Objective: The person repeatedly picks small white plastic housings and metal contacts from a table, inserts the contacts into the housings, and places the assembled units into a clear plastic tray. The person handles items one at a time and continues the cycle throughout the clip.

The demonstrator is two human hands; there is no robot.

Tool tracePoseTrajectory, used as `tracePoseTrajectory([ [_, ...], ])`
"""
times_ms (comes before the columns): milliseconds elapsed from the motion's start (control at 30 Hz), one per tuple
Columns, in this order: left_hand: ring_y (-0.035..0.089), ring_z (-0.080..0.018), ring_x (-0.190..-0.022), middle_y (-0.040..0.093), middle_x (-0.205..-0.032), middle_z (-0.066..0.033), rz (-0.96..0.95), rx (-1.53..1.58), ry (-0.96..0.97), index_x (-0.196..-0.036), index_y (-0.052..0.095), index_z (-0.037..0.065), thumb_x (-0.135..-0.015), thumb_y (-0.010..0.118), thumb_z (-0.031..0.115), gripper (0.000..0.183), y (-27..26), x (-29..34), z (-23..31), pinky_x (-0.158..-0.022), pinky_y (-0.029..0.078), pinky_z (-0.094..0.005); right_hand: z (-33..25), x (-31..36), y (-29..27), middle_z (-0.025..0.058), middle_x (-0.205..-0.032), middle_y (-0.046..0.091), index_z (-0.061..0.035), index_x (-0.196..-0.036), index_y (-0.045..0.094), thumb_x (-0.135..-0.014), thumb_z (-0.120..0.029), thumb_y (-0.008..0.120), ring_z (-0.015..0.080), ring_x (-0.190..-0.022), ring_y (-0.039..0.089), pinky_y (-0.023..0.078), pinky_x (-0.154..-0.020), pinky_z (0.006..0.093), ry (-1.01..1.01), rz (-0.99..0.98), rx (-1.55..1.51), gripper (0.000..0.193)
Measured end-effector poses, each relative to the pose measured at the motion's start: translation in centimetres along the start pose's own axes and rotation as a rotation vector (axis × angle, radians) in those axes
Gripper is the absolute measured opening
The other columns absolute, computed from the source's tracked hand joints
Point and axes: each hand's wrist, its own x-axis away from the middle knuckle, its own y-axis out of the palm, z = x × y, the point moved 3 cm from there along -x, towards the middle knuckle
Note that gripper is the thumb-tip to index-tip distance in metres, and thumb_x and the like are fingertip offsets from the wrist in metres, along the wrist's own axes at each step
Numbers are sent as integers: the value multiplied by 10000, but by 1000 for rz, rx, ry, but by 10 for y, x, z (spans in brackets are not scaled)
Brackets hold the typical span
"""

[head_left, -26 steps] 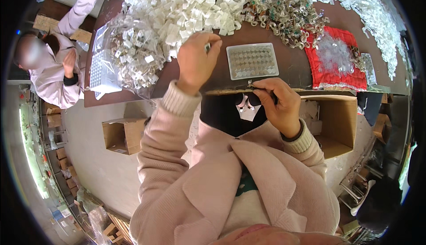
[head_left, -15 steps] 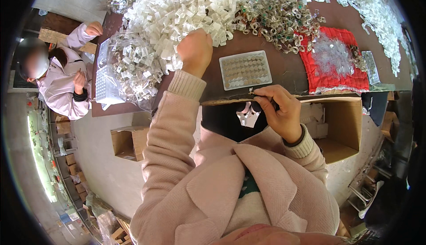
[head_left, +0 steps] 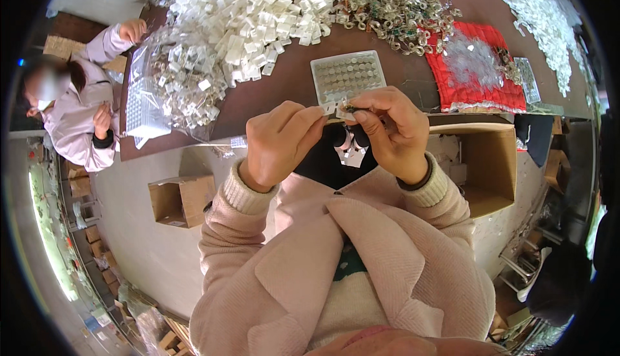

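Note:
Just over the table's near edge, my two hands meet at their fingertips. My left hand (head_left: 279, 142) pinches a small white plastic piece (head_left: 329, 108). Thumb and forefinger of my right hand (head_left: 395, 130) are closed on a small clear and metallic part (head_left: 346, 111), with a dark bit at its top. The two pieces are touching or nearly so; I cannot tell whether they are joined. Right behind the hands lies a white tray (head_left: 314, 77) holding rows of small round discs.
On the brown table (head_left: 271, 91) are a white plastic heap (head_left: 258, 14), a pile of metallic parts (head_left: 394, 14) and a red cloth (head_left: 475, 88) with clear bits. Bagged parts (head_left: 187, 85) lie left. A co-worker (head_left: 81, 101) is at far left. Cardboard boxes (head_left: 494, 162) (head_left: 194, 198) stand below.
My left hand has come back from the white heap toward me, bringing a white plastic piece to my right hand. My right hand has risen slightly. The view has shifted a little.

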Motion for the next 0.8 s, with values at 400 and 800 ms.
tracePoseTrajectory([
  [400,505,-12,-606,708,-892,-31,399,1331,-800,-1165,658,-7,-874,718,-36,298,27,61,12,-506,399,-179,-22,18,44,113,-1027,670,35,-1110,632,-920,61,647,154,-869,664,529,-728,252,41,72,-302,192],
  [800,580,-52,-794,704,-991,-30,380,1036,-659,-1081,686,-8,-843,751,-47,250,16,72,11,-684,488,-209,-46,7,38,108,-889,676,-20,-1003,716,-834,80,698,199,-734,651,513,-646,272,-20,-96,186,198],
])
